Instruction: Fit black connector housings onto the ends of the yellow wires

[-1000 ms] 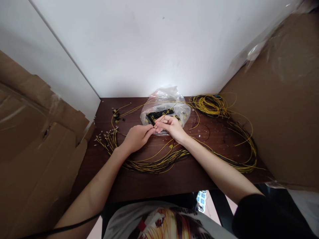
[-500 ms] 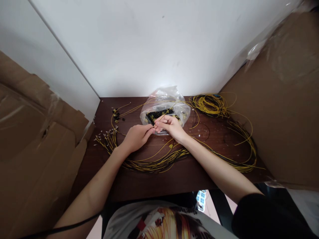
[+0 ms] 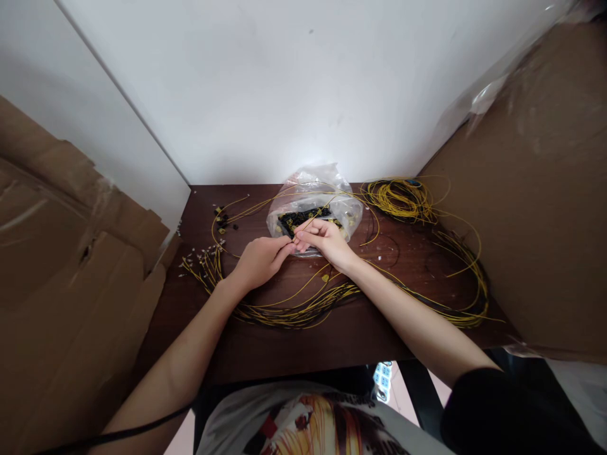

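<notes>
My left hand [image 3: 260, 259] and my right hand [image 3: 323, 241] meet fingertip to fingertip over a dark wooden table [image 3: 341, 335], just in front of a clear plastic bag [image 3: 310, 189] of small black and yellow parts. My right hand pinches a thin yellow wire [image 3: 313, 218] that rises toward the bag. My left hand's fingers are closed on something small that I cannot make out. A long bundle of yellow wires [image 3: 294, 311] lies under both wrists.
A coil of yellow wire [image 3: 401, 197] lies at the back right, and more wire loops along the right edge [image 3: 474, 284]. Loose black parts [image 3: 222, 221] sit at the back left. Cardboard sheets flank the table on the left [image 3: 71, 284] and right [image 3: 535, 208]. A white wall stands behind.
</notes>
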`<act>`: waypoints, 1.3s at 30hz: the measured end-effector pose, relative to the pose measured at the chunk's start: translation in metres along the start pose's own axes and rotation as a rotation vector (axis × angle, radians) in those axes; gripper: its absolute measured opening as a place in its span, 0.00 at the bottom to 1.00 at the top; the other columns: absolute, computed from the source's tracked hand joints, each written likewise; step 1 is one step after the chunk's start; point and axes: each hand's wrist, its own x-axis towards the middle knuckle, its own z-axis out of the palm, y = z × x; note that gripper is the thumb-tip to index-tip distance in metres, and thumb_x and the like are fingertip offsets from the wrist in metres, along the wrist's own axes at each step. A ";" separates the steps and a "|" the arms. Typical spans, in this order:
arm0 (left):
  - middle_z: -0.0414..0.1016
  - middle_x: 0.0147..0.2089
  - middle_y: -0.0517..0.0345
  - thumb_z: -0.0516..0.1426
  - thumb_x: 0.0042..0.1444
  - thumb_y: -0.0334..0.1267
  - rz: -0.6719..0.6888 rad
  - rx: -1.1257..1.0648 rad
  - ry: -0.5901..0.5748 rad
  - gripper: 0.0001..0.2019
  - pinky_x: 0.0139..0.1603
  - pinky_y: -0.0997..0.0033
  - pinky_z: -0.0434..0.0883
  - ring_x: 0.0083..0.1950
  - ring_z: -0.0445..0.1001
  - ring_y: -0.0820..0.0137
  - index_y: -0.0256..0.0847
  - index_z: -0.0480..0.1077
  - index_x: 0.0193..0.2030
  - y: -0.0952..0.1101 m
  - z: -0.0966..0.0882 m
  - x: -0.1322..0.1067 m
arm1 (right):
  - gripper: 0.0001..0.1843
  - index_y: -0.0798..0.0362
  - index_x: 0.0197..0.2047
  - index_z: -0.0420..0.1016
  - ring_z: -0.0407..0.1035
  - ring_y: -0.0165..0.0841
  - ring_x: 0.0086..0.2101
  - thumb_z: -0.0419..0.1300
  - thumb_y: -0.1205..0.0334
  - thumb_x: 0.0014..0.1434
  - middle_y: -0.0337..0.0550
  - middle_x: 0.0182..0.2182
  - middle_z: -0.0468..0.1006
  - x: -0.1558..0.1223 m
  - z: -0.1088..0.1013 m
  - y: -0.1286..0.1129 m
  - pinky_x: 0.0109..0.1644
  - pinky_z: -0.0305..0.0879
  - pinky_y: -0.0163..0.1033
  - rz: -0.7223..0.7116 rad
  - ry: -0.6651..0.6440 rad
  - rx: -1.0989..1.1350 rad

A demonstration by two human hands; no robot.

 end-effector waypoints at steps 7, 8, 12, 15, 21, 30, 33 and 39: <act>0.72 0.27 0.55 0.44 0.62 0.42 -0.018 -0.024 0.004 0.16 0.29 0.73 0.55 0.27 0.68 0.70 0.39 0.67 0.30 0.000 0.000 0.000 | 0.16 0.57 0.31 0.69 0.73 0.29 0.24 0.67 0.55 0.45 0.40 0.23 0.77 0.001 0.000 0.002 0.31 0.72 0.36 0.010 -0.017 0.068; 0.72 0.27 0.55 0.44 0.62 0.42 -0.019 -0.026 0.005 0.16 0.29 0.73 0.55 0.27 0.68 0.70 0.39 0.66 0.30 -0.001 0.000 0.000 | 0.17 0.57 0.31 0.68 0.73 0.29 0.24 0.67 0.55 0.45 0.40 0.23 0.77 0.002 0.000 0.003 0.31 0.72 0.36 0.009 -0.021 0.081; 0.72 0.27 0.55 0.43 0.62 0.41 -0.021 -0.025 0.003 0.16 0.29 0.73 0.56 0.28 0.68 0.69 0.39 0.66 0.30 -0.001 0.001 0.000 | 0.18 0.56 0.31 0.66 0.73 0.30 0.23 0.67 0.54 0.45 0.39 0.23 0.77 0.003 0.000 0.004 0.30 0.72 0.37 0.013 -0.024 0.108; 0.73 0.27 0.55 0.43 0.63 0.41 -0.021 -0.018 0.001 0.16 0.29 0.73 0.56 0.28 0.69 0.69 0.39 0.66 0.30 -0.001 0.000 0.000 | 0.17 0.56 0.32 0.66 0.73 0.30 0.23 0.67 0.55 0.45 0.40 0.23 0.77 0.003 -0.001 0.004 0.30 0.72 0.36 0.016 -0.025 0.112; 0.72 0.27 0.55 0.43 0.63 0.41 -0.023 -0.013 -0.006 0.16 0.29 0.73 0.56 0.28 0.69 0.70 0.39 0.66 0.30 0.000 -0.001 0.000 | 0.15 0.57 0.32 0.67 0.74 0.31 0.24 0.66 0.57 0.47 0.41 0.23 0.77 0.002 -0.001 0.004 0.30 0.72 0.36 0.011 -0.028 0.111; 0.73 0.27 0.55 0.43 0.63 0.41 -0.027 -0.005 -0.008 0.16 0.29 0.73 0.56 0.28 0.69 0.69 0.39 0.66 0.30 0.000 0.000 0.000 | 0.14 0.58 0.32 0.68 0.74 0.31 0.23 0.66 0.58 0.47 0.41 0.22 0.77 0.002 0.000 0.003 0.29 0.72 0.35 0.006 -0.029 0.120; 0.73 0.28 0.55 0.43 0.63 0.41 -0.025 -0.010 -0.011 0.16 0.29 0.73 0.56 0.28 0.69 0.69 0.39 0.66 0.30 -0.001 0.000 0.000 | 0.14 0.58 0.32 0.68 0.74 0.30 0.23 0.66 0.58 0.48 0.41 0.23 0.77 0.002 -0.001 0.003 0.30 0.73 0.35 0.003 -0.030 0.113; 0.72 0.26 0.56 0.43 0.63 0.41 -0.018 -0.001 -0.003 0.16 0.28 0.73 0.55 0.27 0.68 0.70 0.39 0.66 0.30 0.000 0.000 0.000 | 0.13 0.58 0.32 0.68 0.74 0.30 0.24 0.65 0.59 0.48 0.40 0.23 0.77 0.003 -0.002 0.004 0.30 0.73 0.35 -0.003 -0.036 0.110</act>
